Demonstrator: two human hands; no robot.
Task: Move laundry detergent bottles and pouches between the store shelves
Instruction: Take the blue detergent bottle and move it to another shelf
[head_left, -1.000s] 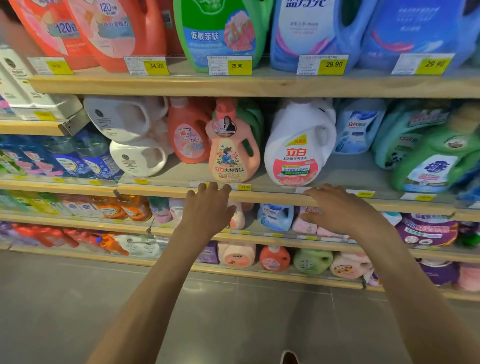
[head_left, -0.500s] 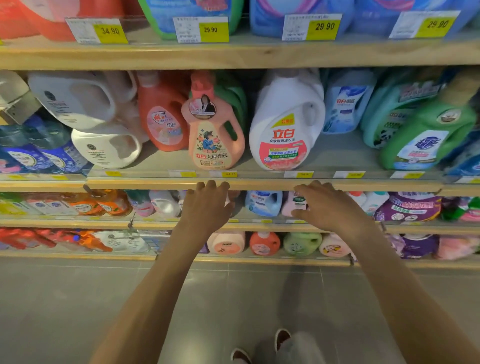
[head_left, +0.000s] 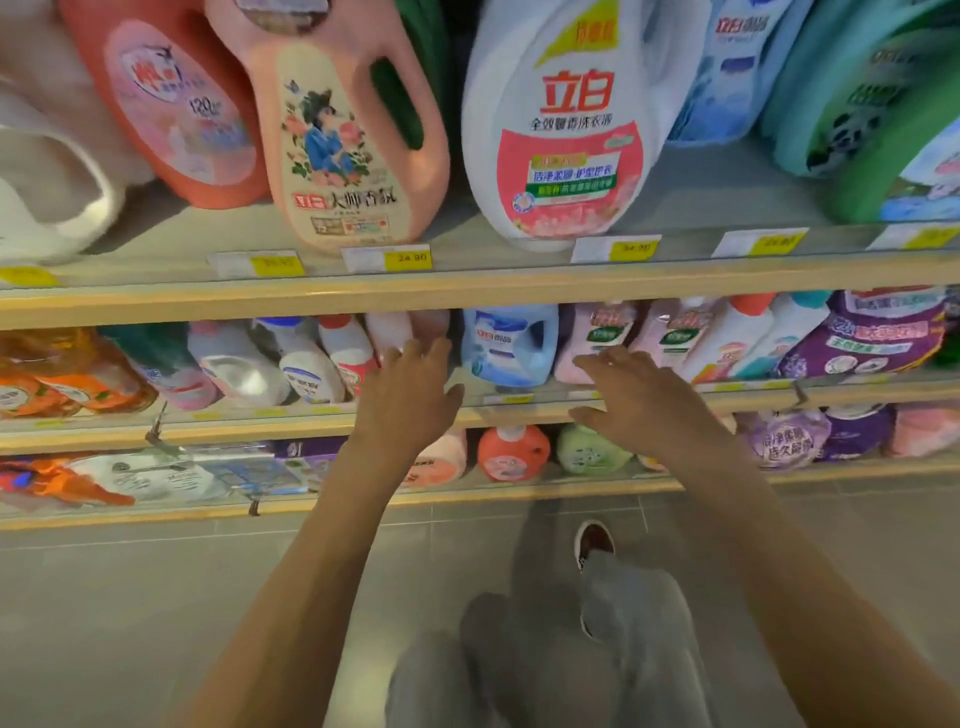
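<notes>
My left hand and my right hand are both open and hold nothing, stretched out in front of the middle shelf. Between them on that shelf stands a small blue detergent bottle. Pink pouches stand just behind my right fingers, and a pink bottle just past my left fingers. On the shelf above stand a peach bottle and a big white bottle.
The upper shelf edge with price tags runs above my hands. Purple pouches fill the right, orange pouches the left. The bottom shelf holds small round bottles. Grey tiled floor, my legs and a shoe lie below.
The view has dropped and moved closer to the shelves. Both hands have lowered from the upper shelf's edge to the middle shelf, still open.
</notes>
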